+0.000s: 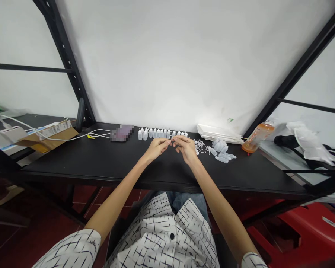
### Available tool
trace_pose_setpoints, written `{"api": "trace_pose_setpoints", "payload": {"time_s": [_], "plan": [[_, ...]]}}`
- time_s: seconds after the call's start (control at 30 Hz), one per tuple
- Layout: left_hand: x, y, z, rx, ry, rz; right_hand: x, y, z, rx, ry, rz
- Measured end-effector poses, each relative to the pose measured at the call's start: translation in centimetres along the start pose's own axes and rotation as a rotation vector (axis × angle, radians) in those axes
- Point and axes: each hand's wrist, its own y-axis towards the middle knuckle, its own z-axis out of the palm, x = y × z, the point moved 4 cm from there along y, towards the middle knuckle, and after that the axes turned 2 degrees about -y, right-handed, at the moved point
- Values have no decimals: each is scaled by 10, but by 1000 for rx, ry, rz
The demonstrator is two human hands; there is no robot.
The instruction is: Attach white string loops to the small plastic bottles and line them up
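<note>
Dropper bottles [159, 133] upright; drink bottle [258, 137] holds orange liquid.

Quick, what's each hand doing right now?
Left hand: closed in a pinch, holding a small white piece, too small to identify.
Right hand: also pinching, apparently on the same piece.

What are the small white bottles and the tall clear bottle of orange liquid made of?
The small white bottles look like matte, milky plastic, faintly see-through. The tall clear bottle of orange liquid looks like glossy plastic, though glass is possible; the liquid shows through.
</note>
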Motion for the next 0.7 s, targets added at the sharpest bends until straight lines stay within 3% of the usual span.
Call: {"api": "trace_pose_setpoints", "payload": {"time_s": [0.7], "plan": [[0,-1,1,-11,9,33,1,-1,2,37,-31,-49]]}}
